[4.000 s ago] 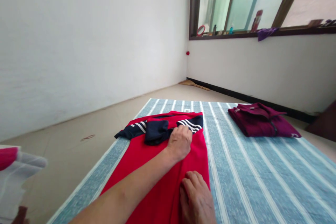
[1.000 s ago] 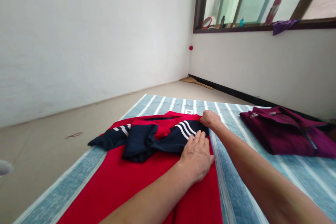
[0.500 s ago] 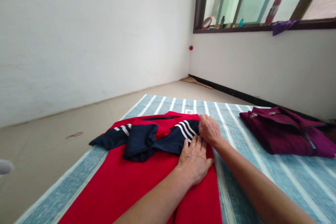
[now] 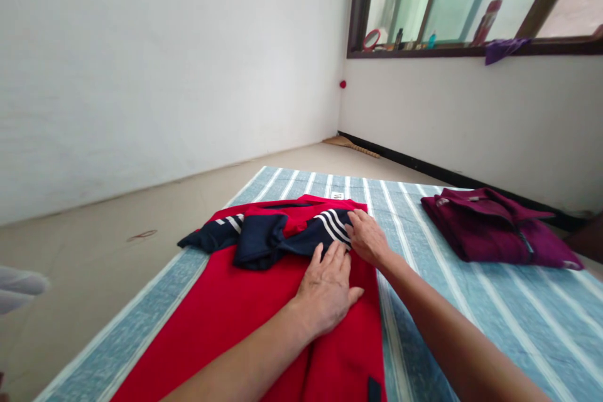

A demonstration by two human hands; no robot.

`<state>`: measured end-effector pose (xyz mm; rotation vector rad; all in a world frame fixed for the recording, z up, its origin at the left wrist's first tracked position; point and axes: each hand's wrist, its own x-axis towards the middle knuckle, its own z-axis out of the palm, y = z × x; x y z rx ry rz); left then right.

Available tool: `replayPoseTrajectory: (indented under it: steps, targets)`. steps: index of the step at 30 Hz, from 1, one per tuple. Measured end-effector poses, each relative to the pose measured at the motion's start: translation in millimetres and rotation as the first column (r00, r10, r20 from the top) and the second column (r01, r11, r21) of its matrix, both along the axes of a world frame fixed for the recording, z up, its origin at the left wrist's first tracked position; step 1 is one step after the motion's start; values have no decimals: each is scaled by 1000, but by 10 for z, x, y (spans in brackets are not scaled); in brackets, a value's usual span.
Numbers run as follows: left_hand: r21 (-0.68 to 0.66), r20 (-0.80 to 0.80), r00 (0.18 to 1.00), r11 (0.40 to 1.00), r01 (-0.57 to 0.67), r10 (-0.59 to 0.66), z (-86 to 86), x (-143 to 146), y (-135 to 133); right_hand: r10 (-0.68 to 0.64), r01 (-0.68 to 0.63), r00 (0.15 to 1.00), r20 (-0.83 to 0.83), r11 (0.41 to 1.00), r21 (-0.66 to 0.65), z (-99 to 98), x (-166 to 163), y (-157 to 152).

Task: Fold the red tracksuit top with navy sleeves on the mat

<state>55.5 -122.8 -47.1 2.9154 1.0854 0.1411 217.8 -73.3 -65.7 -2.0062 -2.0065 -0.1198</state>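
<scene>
Spread lengthwise on the blue striped mat [image 4: 471, 301]: a red shirt [image 4: 245, 320], smooth in the body, its navy white-striped sleeves [image 4: 277, 232] folded in across the top. Pressed flat on the red cloth, fingers open, gripping nothing: the left hand [image 4: 326, 292]. Laid loosely on the striped sleeve edge, likewise unclenched: the right hand [image 4: 370, 239].

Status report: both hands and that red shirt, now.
Left hand flat, open on red shirt. Right hand open, pressing the folded navy sleeve at the shirt's right edge. Nothing in the way on striped mat.
</scene>
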Motion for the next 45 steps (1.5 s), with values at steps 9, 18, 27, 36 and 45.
replayPoseTrajectory:
  steps: [9, 18, 27, 36, 45]
  targets:
    - [-50, 7, 1000, 999, -3, 3, 168, -214, -236, 8, -9, 1000, -15, 999, -46, -78, -121, -182]
    - [-290, 13, 993, 950, 112, -113, 139, -522, -1111, -1, -2, 999, -41, 998, -57, -130, -413, -565]
    - [-299, -6, 999, 953, 49, -53, 578, -946, -1698, 23, -30, 997, -70, 996, -90, 81, -620, -1201]
    - [-338, -31, 993, 936, 95, -111, 363, -1341, -2213, 13, -29, 997, -81, 981, -194, -28, -841, -1534]
    - [-158, 75, 992, 981, 112, -101, 223, -1546, -2353, 77, -93, 991, -105, 985, -149, 333, -1196, -2131]
